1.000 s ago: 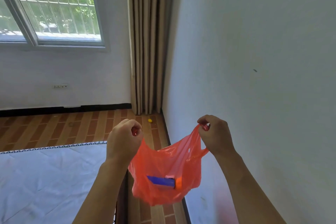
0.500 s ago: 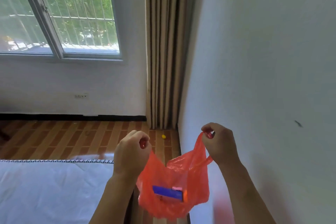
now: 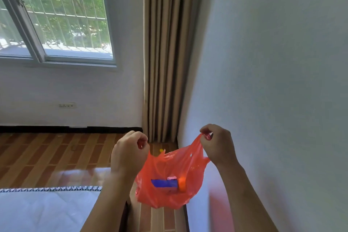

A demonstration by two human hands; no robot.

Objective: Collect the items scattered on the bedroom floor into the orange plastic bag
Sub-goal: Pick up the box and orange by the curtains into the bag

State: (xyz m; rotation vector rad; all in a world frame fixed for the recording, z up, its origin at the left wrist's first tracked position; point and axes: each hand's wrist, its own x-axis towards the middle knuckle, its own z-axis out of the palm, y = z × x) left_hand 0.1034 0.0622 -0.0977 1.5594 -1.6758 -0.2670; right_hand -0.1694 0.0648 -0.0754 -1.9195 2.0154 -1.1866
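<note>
The orange plastic bag (image 3: pixel 169 171) hangs open between my hands above the narrow floor strip beside the wall. My left hand (image 3: pixel 128 154) pinches its left handle and my right hand (image 3: pixel 218 143) pinches its right handle, pulling the mouth apart. Through the thin plastic I see a blue block (image 3: pixel 163 183), a small pink piece (image 3: pixel 172 177) and an orange round thing (image 3: pixel 182 184) lying at the bottom. A small yellow item (image 3: pixel 161 150) lies on the floor in the corner, just beyond the bag's rim.
A white mattress (image 3: pixel 47 211) with a patterned edge fills the lower left. The brown brick-patterned floor (image 3: pixel 47 154) runs to the window wall. Beige curtains (image 3: pixel 162 62) hang in the corner. A white wall (image 3: pixel 273 81) stands close on the right.
The view has tilted upward and shifted right, showing more window and wall. Both hands keep their hold on the bag handles; the bag sits lower in the frame.
</note>
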